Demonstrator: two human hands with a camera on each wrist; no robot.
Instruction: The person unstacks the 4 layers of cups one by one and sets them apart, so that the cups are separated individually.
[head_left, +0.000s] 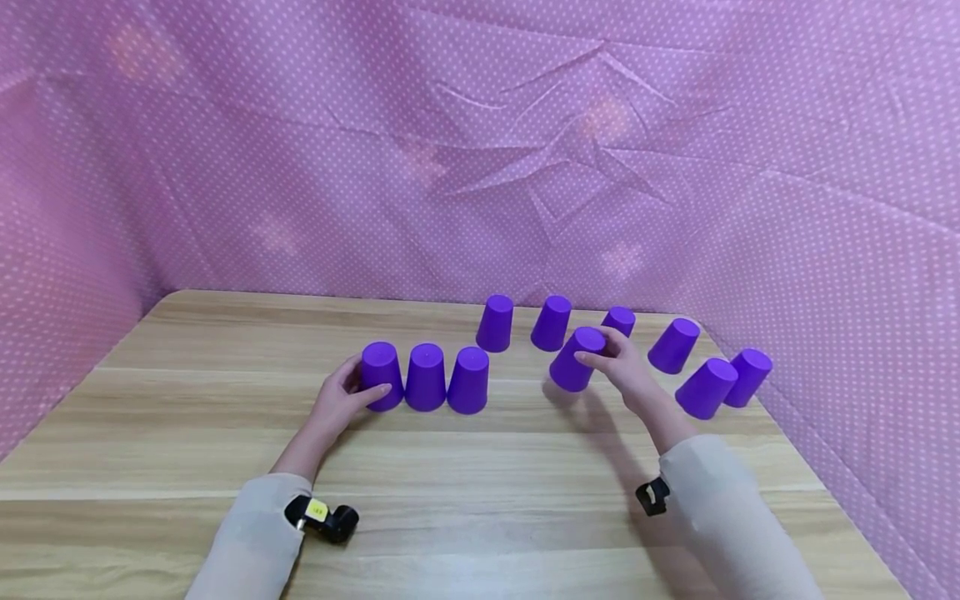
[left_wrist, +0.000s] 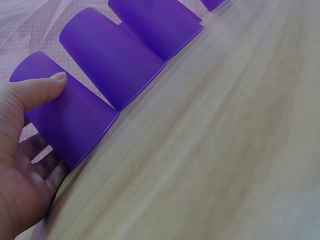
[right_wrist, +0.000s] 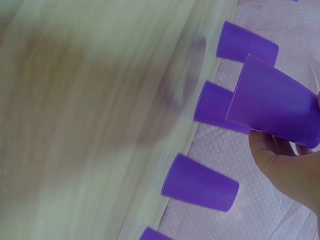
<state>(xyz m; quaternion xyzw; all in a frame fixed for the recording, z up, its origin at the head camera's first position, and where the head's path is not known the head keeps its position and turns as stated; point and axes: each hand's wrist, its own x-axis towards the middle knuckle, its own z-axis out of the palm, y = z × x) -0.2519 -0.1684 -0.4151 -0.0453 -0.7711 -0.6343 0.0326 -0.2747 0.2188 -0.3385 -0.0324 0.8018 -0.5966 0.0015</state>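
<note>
Three upside-down purple cups stand side by side in a row on the table. Around the leftmost cup [head_left: 382, 379] of that row my left hand [head_left: 341, 400] curls, its thumb across the front and its fingers on the far left side, as the left wrist view shows. The middle cup [head_left: 426, 379] and right cup [head_left: 468, 382] are touched by no hand. My right hand [head_left: 624, 367] grips another purple cup [head_left: 572, 362], mouth down and slightly tilted. That cup hangs above the table, its shadow falling below it, to the right of the row.
Several more upside-down purple cups stand behind and to the right, among them a back cup [head_left: 495, 323], a second one [head_left: 551, 323] and a right-side cup [head_left: 707, 389]. The wooden table [head_left: 450, 492] ends at a pink dotted cloth [head_left: 337, 167] at the back and sides.
</note>
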